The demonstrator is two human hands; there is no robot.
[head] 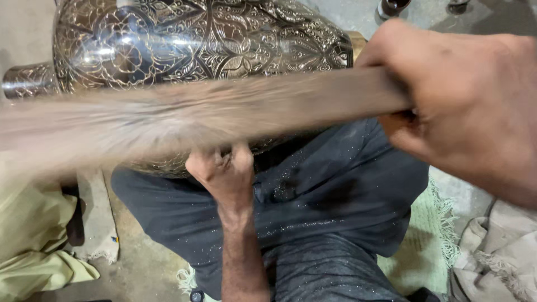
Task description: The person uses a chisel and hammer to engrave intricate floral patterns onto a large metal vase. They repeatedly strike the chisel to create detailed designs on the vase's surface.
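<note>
A large engraved metal vase (196, 45) lies on its side across my lap, covered in fine floral patterns. My right hand (470, 100) grips a long wooden stick (224, 109), blurred with motion, that crosses the frame in front of the vase. Below the stick, my left hand (224, 173) presses against the vase's lower side with fingers bunched; whether it holds a small tool I cannot tell. Dark trousers (335, 207) speckled with metal dust cover my legs.
A pale green mat (425, 246) lies under my legs on the concrete floor. Yellowish cloth (28, 235) sits at the left and beige cloth (498, 257) at the right. A small dark metal object (391, 8) stands at the top right.
</note>
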